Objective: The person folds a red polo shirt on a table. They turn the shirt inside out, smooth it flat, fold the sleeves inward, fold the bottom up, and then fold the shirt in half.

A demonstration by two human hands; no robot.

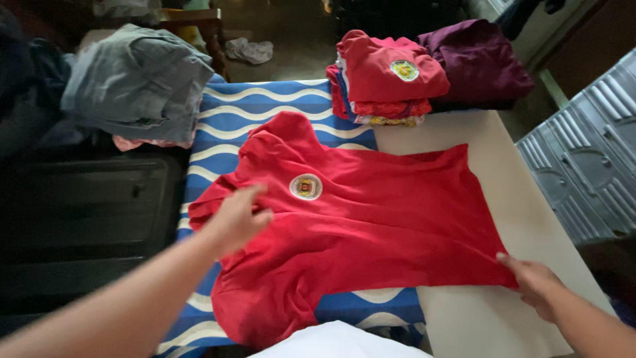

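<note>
A red polo shirt with a round badge on the chest lies spread across a table, its collar toward the left. My left hand rests flat on the shirt near the collar and shoulder, fingers apart. My right hand pinches the shirt's bottom hem at the lower right corner. Part of the shirt lies on a blue cloth with white wavy stripes, part on the bare beige tabletop.
A stack of folded red and maroon garments stands at the table's far end. Grey folded clothes lie piled at the left. A ribbed metal trunk stands to the right. Something white lies at the near edge.
</note>
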